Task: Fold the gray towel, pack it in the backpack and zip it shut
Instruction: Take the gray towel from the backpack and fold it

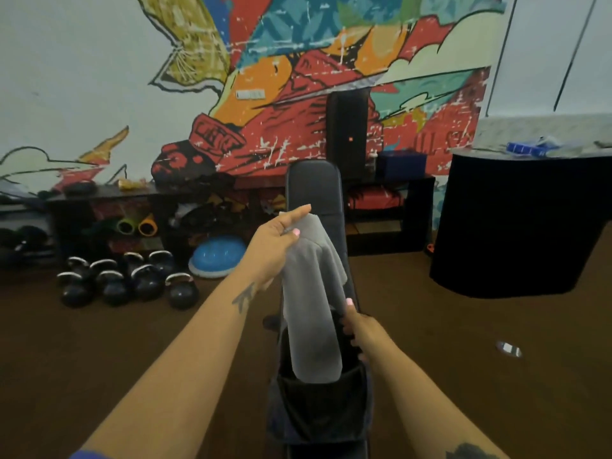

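— Where is the gray towel?
— Hanging folded from the left hand, whose thumb and fingers pinch its top; its lower end dips into the open backpack lying on the bench.
— And the right hand?
— Its fingers grip the backpack's opening edge, just beside the towel.
— Anything else around?
— Kettlebells sit on the floor to the left.

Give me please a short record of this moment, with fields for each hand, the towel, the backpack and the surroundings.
left hand: holds the gray towel up by its top
right hand: fingers at the backpack opening, by the towel's edge
towel: hangs, lower end inside the open backpack
backpack: dark, unzipped, on a black bench
surroundings: kettlebells on the floor, mural wall
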`<state>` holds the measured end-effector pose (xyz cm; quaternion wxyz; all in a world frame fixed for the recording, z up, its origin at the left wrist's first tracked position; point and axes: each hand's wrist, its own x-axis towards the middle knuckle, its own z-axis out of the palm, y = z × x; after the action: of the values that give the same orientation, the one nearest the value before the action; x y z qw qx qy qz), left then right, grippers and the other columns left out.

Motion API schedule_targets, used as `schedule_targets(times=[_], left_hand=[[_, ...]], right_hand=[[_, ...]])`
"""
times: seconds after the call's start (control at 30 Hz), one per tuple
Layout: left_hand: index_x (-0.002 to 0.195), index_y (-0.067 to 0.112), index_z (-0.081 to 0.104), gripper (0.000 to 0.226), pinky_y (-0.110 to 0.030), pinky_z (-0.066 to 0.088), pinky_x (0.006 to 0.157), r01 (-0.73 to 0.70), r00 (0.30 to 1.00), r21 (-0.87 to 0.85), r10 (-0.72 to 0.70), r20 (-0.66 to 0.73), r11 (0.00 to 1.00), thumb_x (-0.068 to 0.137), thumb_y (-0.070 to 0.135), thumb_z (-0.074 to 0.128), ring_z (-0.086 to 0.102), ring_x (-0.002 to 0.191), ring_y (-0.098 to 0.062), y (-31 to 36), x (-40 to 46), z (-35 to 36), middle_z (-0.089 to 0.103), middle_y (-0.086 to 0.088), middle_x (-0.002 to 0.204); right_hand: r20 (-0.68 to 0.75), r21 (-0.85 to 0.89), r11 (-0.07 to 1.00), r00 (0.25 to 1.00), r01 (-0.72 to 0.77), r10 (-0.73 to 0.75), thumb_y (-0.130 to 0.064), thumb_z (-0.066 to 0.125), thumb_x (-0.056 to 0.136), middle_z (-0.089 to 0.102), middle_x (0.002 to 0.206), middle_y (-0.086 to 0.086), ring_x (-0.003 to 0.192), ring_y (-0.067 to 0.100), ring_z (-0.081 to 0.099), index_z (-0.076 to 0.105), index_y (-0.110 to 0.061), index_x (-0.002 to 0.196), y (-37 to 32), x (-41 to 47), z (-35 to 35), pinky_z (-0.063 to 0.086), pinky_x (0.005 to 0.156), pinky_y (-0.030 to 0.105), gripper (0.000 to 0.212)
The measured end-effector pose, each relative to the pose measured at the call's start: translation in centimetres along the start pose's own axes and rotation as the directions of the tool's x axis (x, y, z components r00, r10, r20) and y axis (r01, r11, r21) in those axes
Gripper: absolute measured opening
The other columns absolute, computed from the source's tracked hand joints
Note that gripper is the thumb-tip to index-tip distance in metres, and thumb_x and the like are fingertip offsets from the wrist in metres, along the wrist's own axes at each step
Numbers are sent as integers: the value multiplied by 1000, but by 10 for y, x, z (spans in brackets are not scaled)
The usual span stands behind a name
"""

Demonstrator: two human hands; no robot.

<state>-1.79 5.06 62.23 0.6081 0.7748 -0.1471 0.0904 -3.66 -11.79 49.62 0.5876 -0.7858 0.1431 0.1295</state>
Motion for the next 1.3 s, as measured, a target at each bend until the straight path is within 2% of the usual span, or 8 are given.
schedule_targets(times=[0.2,0.37,0.53,0.67,0.77,0.97,1.2,1.3], left_hand=[[134,26,51,43,-38,28,117,-1,999,-22,0,-44,1000,97,5,41,33,139,-9,10,0,-26,43,9,146],[129,30,55,42,-42,34,114,39,996,-51,-43,-77,998,97,6,44,42,134,-13,4,-2,-48,48,12,140],[133,31,51,43,-43,37,111,91,988,34,-86,-128,995,97,10,44,44,132,-15,-9,-9,-68,46,10,143],[138,26,48,45,-38,37,111,161,978,119,-143,-149,980,95,11,49,42,132,-15,-22,-15,-81,44,7,145],[137,24,48,51,-43,36,112,203,975,178,-182,-130,963,89,13,60,45,130,-18,-30,-19,-89,48,5,142],[136,20,50,61,-42,36,112,220,975,299,-195,-109,929,79,11,72,46,130,-18,-33,-26,-92,50,1,141],[129,17,57,49,-41,38,111,185,981,357,-150,-125,916,82,11,69,49,129,-17,-30,-31,-89,56,-1,137],[128,18,58,47,-40,39,110,192,979,396,-148,-139,898,83,12,68,49,128,-17,-26,-32,-88,56,0,136]], right_hand=[[141,424,896,987,-129,75,-73,57,70,65,118,9,109,31,59,61,-13,117,-12,-5,18,48,89,45,76],[49,634,773,999,-24,-9,-41,62,87,55,131,10,122,34,51,49,-12,132,-31,-12,15,45,95,44,55],[-180,520,831,976,198,-120,-23,65,88,69,109,9,103,28,62,69,-13,97,-41,-16,10,51,91,43,14],[-324,398,855,923,332,-208,-18,64,88,68,90,4,85,22,61,67,-14,91,-48,-23,0,51,69,32,6],[-406,304,874,882,378,-240,-23,64,88,70,89,8,86,23,63,66,-22,78,-52,-26,-5,53,80,42,10],[-466,41,907,811,419,-353,-23,66,87,64,96,-4,94,12,56,67,-18,117,-58,-28,-21,43,84,24,30],[-103,429,883,982,188,-159,1,54,89,59,123,4,107,25,59,60,-23,125,-53,-30,-25,51,94,44,44],[-42,447,871,978,202,-205,0,56,90,63,117,5,95,18,61,64,-19,120,-53,-35,-26,51,69,26,36]])
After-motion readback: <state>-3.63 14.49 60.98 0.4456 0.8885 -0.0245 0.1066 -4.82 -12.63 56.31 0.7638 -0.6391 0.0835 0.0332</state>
